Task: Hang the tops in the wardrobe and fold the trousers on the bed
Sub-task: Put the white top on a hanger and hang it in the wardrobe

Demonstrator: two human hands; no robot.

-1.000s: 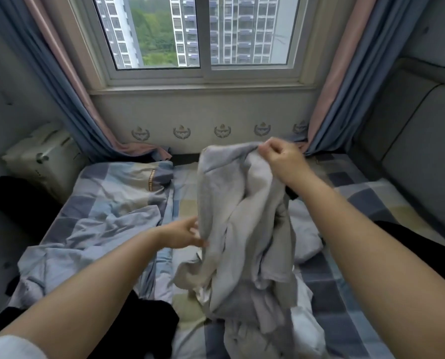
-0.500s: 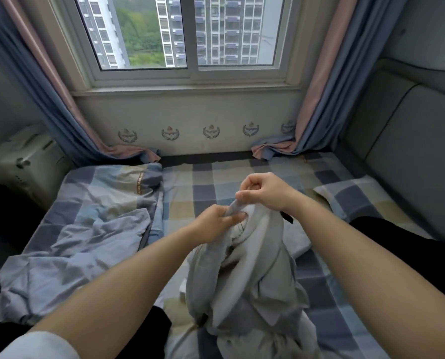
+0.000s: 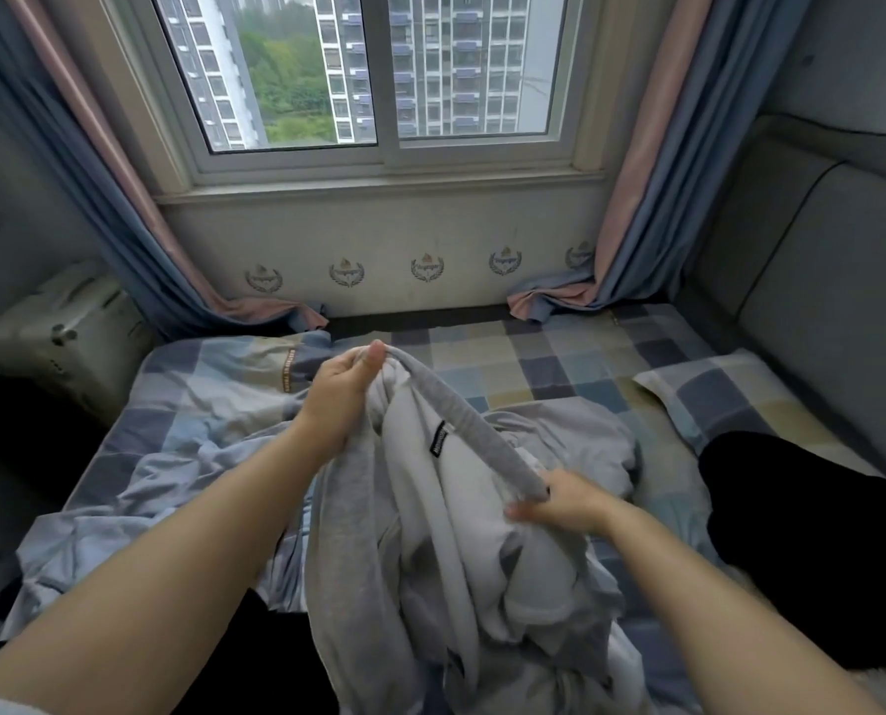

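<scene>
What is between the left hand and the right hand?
In the head view, the grey garment's ribbed band runs taut from the left hand to the right hand.

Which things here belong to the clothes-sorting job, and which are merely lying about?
Belonging to the job:
grey garment, its ribbed band stretched between both hands
left hand, pinching the band's far end
right hand, gripping its near end
black garment on the checked bed

Lying about:
checked pillow
crumpled duvet
pale suitcase
curtains
</scene>
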